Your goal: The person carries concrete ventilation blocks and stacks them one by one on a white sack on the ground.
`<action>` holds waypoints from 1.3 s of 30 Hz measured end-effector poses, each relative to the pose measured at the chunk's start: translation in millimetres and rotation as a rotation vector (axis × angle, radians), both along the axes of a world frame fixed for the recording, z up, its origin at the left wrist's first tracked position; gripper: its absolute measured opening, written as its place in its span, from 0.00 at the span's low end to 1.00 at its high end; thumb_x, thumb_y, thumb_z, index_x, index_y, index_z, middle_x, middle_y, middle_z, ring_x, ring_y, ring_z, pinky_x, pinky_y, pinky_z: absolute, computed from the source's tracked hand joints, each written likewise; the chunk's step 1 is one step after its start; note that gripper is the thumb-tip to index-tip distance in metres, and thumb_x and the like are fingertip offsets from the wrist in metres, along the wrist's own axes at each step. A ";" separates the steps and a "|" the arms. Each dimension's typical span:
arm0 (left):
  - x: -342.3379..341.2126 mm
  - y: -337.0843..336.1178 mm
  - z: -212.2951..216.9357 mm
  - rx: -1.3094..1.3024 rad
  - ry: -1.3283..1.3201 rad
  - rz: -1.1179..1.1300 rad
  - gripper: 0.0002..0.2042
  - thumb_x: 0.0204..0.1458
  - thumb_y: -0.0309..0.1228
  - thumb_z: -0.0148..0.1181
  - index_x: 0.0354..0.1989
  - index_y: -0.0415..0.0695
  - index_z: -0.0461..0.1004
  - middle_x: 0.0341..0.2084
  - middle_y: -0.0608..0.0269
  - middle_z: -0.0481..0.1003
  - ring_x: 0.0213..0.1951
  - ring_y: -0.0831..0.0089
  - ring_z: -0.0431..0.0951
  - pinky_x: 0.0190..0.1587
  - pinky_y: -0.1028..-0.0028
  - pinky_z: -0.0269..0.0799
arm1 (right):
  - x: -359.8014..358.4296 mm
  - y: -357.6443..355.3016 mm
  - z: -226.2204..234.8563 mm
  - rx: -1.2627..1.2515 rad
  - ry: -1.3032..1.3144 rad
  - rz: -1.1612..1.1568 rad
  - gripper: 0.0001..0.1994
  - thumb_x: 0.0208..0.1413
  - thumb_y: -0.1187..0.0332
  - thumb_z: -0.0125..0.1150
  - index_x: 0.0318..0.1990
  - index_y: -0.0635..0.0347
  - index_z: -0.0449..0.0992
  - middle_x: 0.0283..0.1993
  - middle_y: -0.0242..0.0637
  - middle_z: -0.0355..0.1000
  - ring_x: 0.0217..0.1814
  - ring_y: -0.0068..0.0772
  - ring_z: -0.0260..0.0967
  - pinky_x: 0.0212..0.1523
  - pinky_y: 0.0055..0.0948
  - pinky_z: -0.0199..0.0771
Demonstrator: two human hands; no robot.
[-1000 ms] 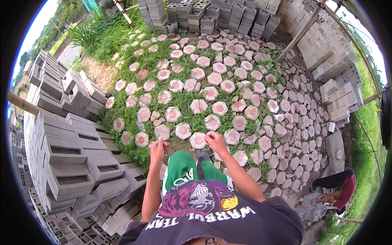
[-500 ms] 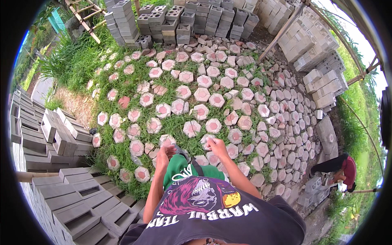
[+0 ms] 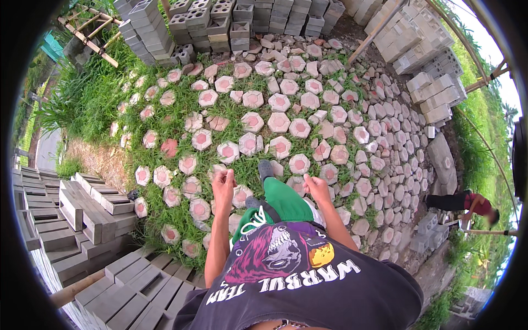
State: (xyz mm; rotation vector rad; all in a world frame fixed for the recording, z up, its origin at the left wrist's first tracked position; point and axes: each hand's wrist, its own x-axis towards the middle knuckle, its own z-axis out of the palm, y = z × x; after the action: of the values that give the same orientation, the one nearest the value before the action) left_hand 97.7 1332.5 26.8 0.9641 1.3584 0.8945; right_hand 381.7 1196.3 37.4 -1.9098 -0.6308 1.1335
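My left hand [image 3: 223, 185] is held out in front of me over the paving, its fingers curled and nothing showing in them. My right hand [image 3: 318, 188] hangs at about the same height on the other side, also loosely closed, with no object visible in it. Beneath both hands lie hexagonal paving stones [image 3: 279, 122] with pinkish centres, set apart in the grass. Neither hand touches a stone. A dark clog [image 3: 265, 169] on one foot shows ahead between my hands, below the green shorts [image 3: 287, 199].
Grey hollow blocks [image 3: 144, 27] are stacked along the far side, with paler blocks [image 3: 421, 38] at far right. Long concrete pieces [image 3: 91, 212] line the left. A bamboo ladder [image 3: 88, 38] leans far left. At right a person [image 3: 467, 204] bends near a few blocks [image 3: 429, 231].
I have stepped forward and one clog now shows ahead. My left hand has moved forward; my right hand has shifted to the right. The person at right has risen somewhat.
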 end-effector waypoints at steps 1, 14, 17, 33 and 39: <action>1.8 0.8 -2.4 -0.030 -0.022 -0.010 0.12 0.58 0.36 0.56 0.32 0.38 0.73 0.16 0.71 0.68 0.19 0.84 0.66 0.23 0.82 0.62 | 4.1 14.4 -2.2 -0.027 0.072 -0.055 0.20 0.57 0.54 0.57 0.23 0.63 0.75 0.19 0.29 0.69 0.22 0.16 0.65 0.25 0.18 0.61; 37.0 229.8 -26.6 -0.157 0.107 0.084 0.32 0.62 0.51 0.38 0.21 0.34 0.74 0.06 0.67 0.62 0.11 0.79 0.60 0.16 0.77 0.54 | 56.1 341.3 -56.4 0.029 0.308 0.068 0.17 0.59 0.55 0.56 0.33 0.63 0.78 0.23 0.29 0.71 0.24 0.18 0.67 0.28 0.19 0.69; 50.1 304.7 -6.3 -0.155 0.042 0.154 0.29 0.63 0.49 0.38 0.26 0.34 0.74 0.06 0.68 0.61 0.08 0.80 0.58 0.12 0.78 0.56 | 79.8 432.4 -63.5 0.073 0.316 0.094 0.23 0.59 0.50 0.54 0.27 0.64 0.77 0.20 0.30 0.70 0.21 0.19 0.65 0.26 0.19 0.66; 69.9 605.9 -52.5 -0.377 0.115 0.091 0.32 0.59 0.57 0.39 0.29 0.37 0.75 0.10 0.75 0.58 0.15 0.83 0.57 0.19 0.78 0.56 | 136.0 647.8 -121.4 0.084 0.026 -0.033 0.14 0.55 0.60 0.59 0.27 0.63 0.75 0.21 0.29 0.70 0.22 0.17 0.64 0.24 0.21 0.64; 80.7 792.3 -75.2 -0.223 0.043 0.008 0.19 0.59 0.44 0.52 0.38 0.37 0.74 0.16 0.71 0.67 0.16 0.85 0.65 0.17 0.82 0.61 | 126.7 716.5 -119.0 -0.258 0.004 -0.250 0.27 0.57 0.46 0.55 0.16 0.61 0.69 0.20 0.33 0.69 0.21 0.22 0.66 0.26 0.21 0.69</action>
State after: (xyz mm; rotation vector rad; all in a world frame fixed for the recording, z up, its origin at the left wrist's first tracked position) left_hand 178.4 2124.8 -48.4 0.8100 1.4653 0.7136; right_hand 508.5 1912.8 -81.6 -2.1334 -0.2412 1.0972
